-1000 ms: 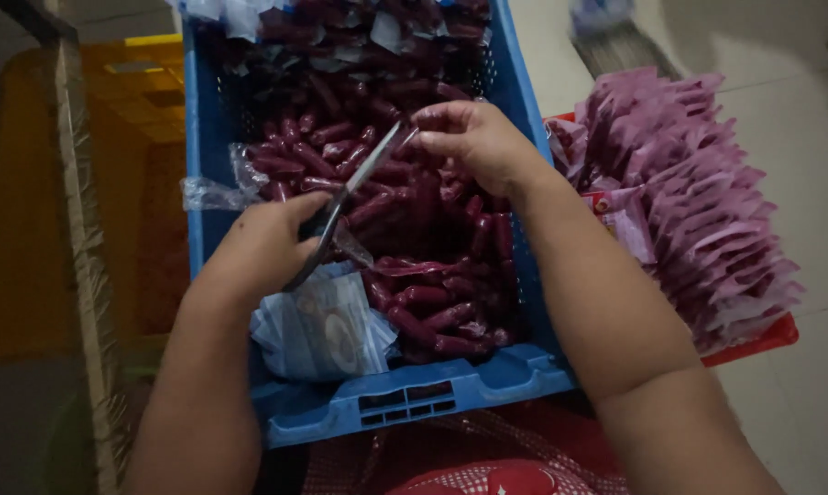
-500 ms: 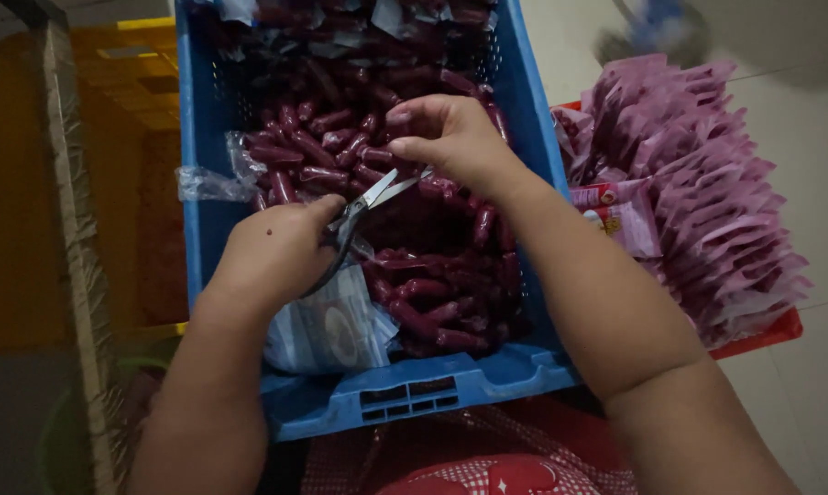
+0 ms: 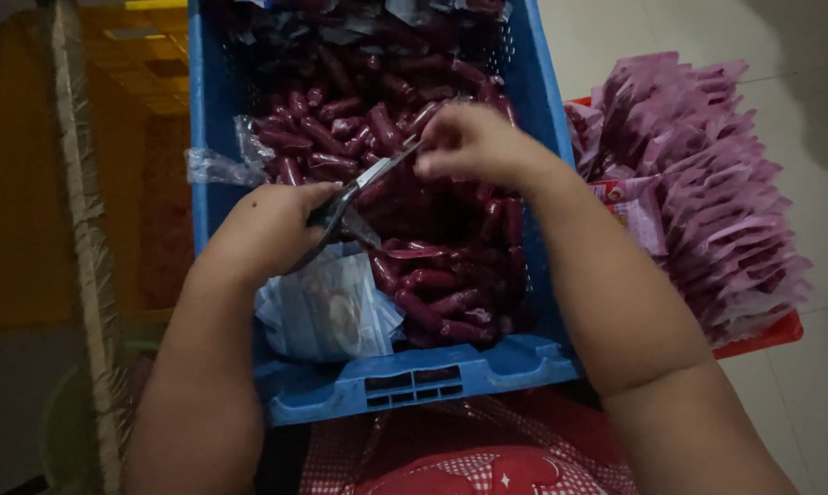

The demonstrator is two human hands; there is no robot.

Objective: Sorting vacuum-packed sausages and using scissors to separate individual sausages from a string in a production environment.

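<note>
Over the blue plastic crate (image 3: 414, 380), both bare hands at work.

Hands: two. Left hand (image 3: 272, 229) closed around the handles of one pair of scissors (image 3: 363, 183), blades slightly parted and angled up to the right, tips reaching the fingers of the right hand (image 3: 473, 142). Right hand pinched narrow at the blade tips; what it pinches is too blurred to tell.

Containers: three in view.
1. Blue crate, lattice-walled, one. Holds a heap of dark red sausage-shaped sticks (image 3: 432, 275), too many to count, piled from the far wall to near the front. Also holds one small stack of clear flat bags (image 3: 327, 312) in the near left corner, just beneath the left hand. One crumpled piece of clear film (image 3: 217, 165) hangs over the left wall.
2. Red tray (image 3: 771, 335), one, just right of the crate. Holds a fanned pile of flat pink-purple pouches (image 3: 707, 183), count not possible.
3. Yellow crate (image 3: 130, 55), one, left of the blue crate; contents unclear.

Red checked cloth (image 3: 469, 458) at the lower edge, one piece.
</note>
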